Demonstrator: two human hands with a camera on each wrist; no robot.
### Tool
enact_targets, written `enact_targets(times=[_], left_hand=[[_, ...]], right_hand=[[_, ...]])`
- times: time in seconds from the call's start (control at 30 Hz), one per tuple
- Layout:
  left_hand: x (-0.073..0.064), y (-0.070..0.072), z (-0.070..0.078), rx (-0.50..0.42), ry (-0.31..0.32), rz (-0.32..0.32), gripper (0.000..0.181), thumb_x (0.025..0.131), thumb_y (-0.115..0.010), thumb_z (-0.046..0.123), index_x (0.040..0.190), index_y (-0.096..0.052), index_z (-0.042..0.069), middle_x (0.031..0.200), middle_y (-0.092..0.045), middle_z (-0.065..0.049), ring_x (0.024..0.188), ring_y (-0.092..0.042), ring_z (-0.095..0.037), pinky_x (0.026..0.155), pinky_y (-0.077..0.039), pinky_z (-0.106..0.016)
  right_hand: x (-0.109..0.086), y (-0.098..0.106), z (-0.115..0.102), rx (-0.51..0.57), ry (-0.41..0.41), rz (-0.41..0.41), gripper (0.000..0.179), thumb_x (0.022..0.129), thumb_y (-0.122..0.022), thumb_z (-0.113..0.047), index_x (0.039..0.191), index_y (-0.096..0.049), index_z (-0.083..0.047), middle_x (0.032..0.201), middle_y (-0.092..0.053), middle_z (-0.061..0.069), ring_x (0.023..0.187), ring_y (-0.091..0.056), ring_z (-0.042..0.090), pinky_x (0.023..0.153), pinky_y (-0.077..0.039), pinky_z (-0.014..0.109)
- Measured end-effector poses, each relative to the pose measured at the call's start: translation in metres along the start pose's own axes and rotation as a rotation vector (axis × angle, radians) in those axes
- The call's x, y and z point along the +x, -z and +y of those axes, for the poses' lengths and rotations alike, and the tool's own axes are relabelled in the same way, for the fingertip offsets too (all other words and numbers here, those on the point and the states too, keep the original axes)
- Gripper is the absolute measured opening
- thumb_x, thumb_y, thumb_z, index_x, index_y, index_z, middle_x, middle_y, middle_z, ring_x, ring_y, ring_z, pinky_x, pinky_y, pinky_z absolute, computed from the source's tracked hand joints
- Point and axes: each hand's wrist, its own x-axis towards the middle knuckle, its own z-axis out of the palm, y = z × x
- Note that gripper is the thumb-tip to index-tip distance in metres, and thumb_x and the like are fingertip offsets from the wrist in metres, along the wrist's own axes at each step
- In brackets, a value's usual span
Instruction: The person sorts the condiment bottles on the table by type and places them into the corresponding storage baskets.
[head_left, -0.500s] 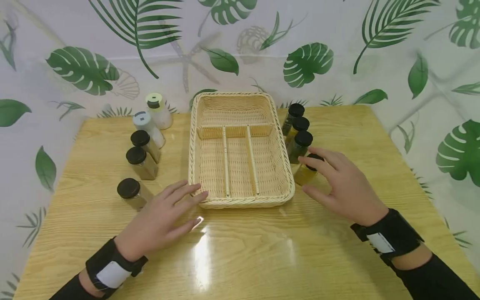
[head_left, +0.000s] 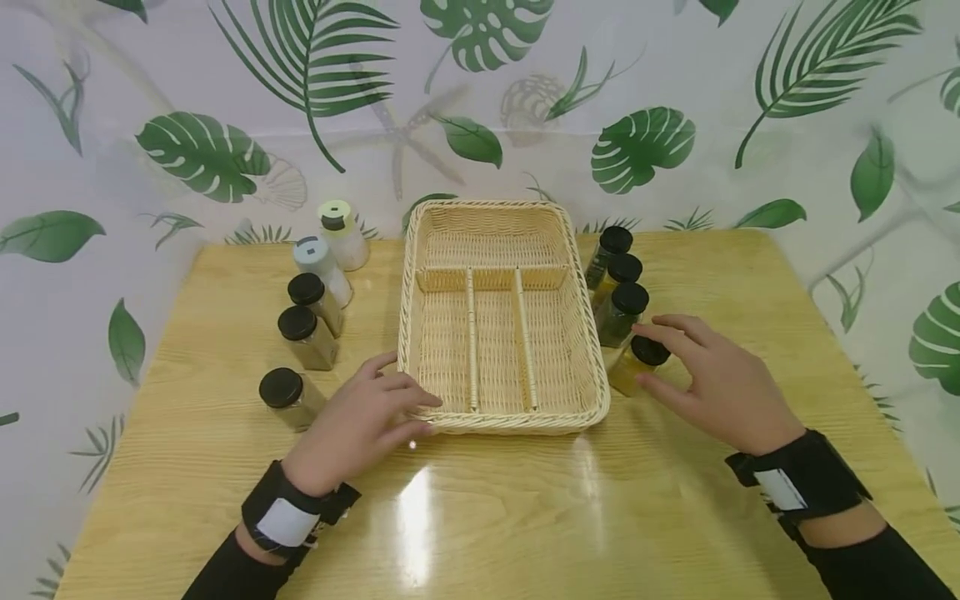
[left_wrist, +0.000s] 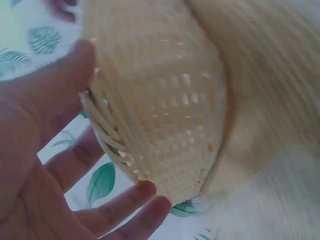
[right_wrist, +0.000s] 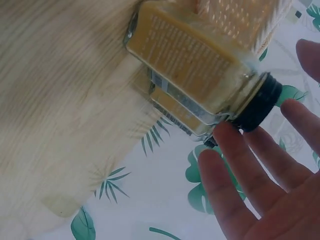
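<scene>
While squarish, black-capped jars (head_left: 317, 348) are standing left of the wicker basket (head_left: 517, 422), the left hand (head_left: 360, 427) is resting slackly on its near-left rim, and the right hand (head_left: 723, 387) is hanging, relaxed, around a yellow-filled glass jar (right_wrist: 185, 57) right of the basket.

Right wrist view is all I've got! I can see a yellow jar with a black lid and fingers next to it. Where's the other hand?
Observer: The left hand is at the near left corner of the basket.
Operator: I only see a bit of that basket! What's it like inside?
Observer: Dividers split it into four compartments: one wide one at the far end and three side by side in front.
Operator: Cool! And how many jars are on my yellow jar's side?
Observer: Four with black lids, and the yellow jar is the nearest one to the person.
</scene>
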Motion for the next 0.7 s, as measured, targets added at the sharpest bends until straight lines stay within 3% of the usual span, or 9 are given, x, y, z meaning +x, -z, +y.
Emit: enact_targets(times=[0.13, 0.23, 0.37, 0.7], left_hand=[[0.005, 0.000, 0.003, -0.041, 0.009, -0.035, 0.019, 0.082, -0.073, 0.034, 0.095, -0.073, 0.020, 0.089, -0.065, 0.013, 0.087, -0.058, -0.003, 0.109, -0.019, -0.045], [0.005, 0.003, 0.004, -0.052, 0.030, -0.072, 0.019, 0.081, -0.072, 0.034, 0.095, -0.073, 0.020, 0.089, -0.066, 0.014, 0.086, -0.058, -0.001, 0.109, -0.018, -0.045], [0.005, 0.005, 0.002, -0.055, 0.035, -0.083, 0.021, 0.082, -0.071, 0.034, 0.096, -0.073, 0.019, 0.089, -0.066, 0.013, 0.085, -0.058, -0.001, 0.110, -0.017, -0.045], [0.007, -0.002, 0.006, -0.020, 0.009, -0.037, 0.022, 0.080, -0.072, 0.035, 0.093, -0.074, 0.018, 0.086, -0.066, 0.012, 0.083, -0.060, -0.002, 0.109, -0.020, -0.046]], right_hand=[[-0.004, -0.007, 0.006, -0.009, -0.020, 0.000, 0.057, 0.081, -0.072, -0.041, 0.132, -0.054, -0.021, 0.124, -0.054, 0.003, 0.077, -0.060, 0.015, 0.048, -0.048, 0.035], [-0.001, -0.012, 0.010, -0.009, -0.029, 0.003, 0.057, 0.080, -0.073, -0.040, 0.130, -0.055, -0.020, 0.121, -0.057, 0.004, 0.094, -0.059, 0.023, 0.056, -0.052, 0.042], [0.005, -0.017, 0.012, -0.007, -0.044, 0.020, 0.054, 0.080, -0.073, -0.039, 0.127, -0.058, -0.020, 0.117, -0.060, 0.005, 0.099, -0.058, 0.027, 0.062, -0.052, 0.047], [0.004, -0.022, 0.011, 0.039, -0.097, 0.056, 0.047, 0.076, -0.076, -0.032, 0.119, -0.062, -0.017, 0.108, -0.060, 0.003, 0.075, -0.057, 0.017, 0.056, -0.048, 0.037]])
